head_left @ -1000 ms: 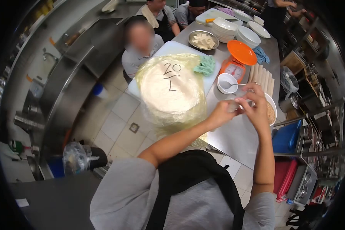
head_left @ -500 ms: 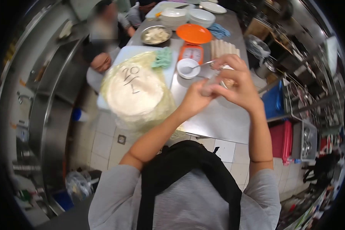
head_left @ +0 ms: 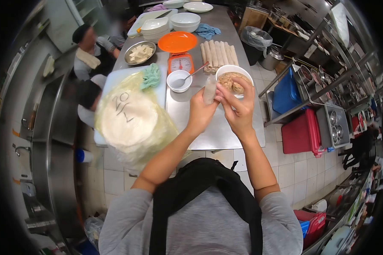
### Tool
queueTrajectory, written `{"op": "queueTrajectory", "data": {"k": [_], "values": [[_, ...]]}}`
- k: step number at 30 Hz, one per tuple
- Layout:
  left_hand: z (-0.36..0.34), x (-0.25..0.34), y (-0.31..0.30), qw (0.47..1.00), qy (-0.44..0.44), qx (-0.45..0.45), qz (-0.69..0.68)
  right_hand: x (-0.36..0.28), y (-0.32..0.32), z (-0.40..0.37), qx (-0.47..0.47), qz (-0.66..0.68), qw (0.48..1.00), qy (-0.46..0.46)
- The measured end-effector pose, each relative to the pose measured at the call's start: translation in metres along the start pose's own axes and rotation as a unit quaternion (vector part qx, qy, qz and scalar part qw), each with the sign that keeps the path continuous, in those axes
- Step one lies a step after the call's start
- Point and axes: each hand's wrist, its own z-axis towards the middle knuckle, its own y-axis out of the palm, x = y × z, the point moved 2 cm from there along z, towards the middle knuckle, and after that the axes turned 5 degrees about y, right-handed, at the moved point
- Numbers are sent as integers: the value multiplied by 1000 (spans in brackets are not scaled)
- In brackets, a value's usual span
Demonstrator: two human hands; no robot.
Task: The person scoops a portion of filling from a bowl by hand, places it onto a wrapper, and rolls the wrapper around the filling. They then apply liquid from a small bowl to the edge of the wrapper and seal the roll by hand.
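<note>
An uncooked spring roll (head_left: pixel 209 89), pale and slim, stands nearly upright in my left hand (head_left: pixel 201 111), whose fingers are wrapped around its lower part. My right hand (head_left: pixel 239 111) is close on the right, with thumb and fingertips pinched at the roll's side and the other fingers curled. Just behind the right hand sits a white bowl (head_left: pixel 247 73) of minced filling (head_left: pixel 232 79), partly covered by the fingers. Further back, finished spring rolls (head_left: pixel 219 53) lie side by side. A small white bowl (head_left: pixel 175 88) with a spoon (head_left: pixel 190 75) stands to the left.
Round wrappers (head_left: pixel 130 121) in a marked plastic bag lie on a white board (head_left: pixel 161 91) with a green cloth (head_left: pixel 151 76). An orange scale (head_left: pixel 181 63), orange plate (head_left: pixel 177 41), metal bowl of pale pieces (head_left: pixel 140 53) and stacked bowls (head_left: pixel 155 29) stand behind. Co-workers are at left.
The view has shifted, so the table appears further left. Both hands have come down nearer to me, and the roll has turned from slanted to nearly upright. The filling bowl is more visible.
</note>
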Motion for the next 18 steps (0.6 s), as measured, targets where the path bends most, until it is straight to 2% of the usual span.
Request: {"op": "queueTrajectory", "data": {"k": [1, 3, 4, 6, 7, 8, 9, 10, 11, 12, 13, 16, 17, 18], "values": [[-1, -1, 3, 1000, 12, 1, 0, 3, -3, 3, 3, -6, 1000, 4], [-2, -1, 5, 1000, 23, -3, -2, 5, -7, 11, -50, -29, 997, -60], [-3, -1, 6, 999, 16, -28, -7, 7, -11, 16, -50, -32, 997, -57], [-4, -4, 5, 999, 7, -53, -13, 12, -13, 21, -195, 1, 980, -39], [-6, -9, 4, 994, -25, -101, -26, 11, -16, 21, -196, 0, 980, -37], [-7, -12, 3, 987, -57, -148, -39, 12, -19, 20, -189, 106, 976, 32], [-7, -9, 0, 987, -58, -147, -40, 13, -20, 19, -178, 210, 956, 100], [-8, -4, -1, 967, -107, -202, -112, 14, -19, 13, -180, 209, 956, 99], [-8, 1, -1, 937, -154, -253, -184, 20, -17, 5, -140, 241, 953, 122], [-8, 3, -2, 938, -152, -249, -187, 23, -17, 2, -100, 272, 946, 146], [-10, 5, -2, 917, -174, -284, -218, 24, -18, 0, -105, 273, 945, 144], [-14, 6, -5, 869, -210, -360, -266, 22, -20, 0, -160, 265, 945, 109], [-14, 7, -7, 842, -220, -403, -284, 21, -24, 7, -215, 256, 938, 90], [-13, 7, -9, 842, -221, -402, -284, 20, -26, 10, -270, 246, 928, 70]]}}
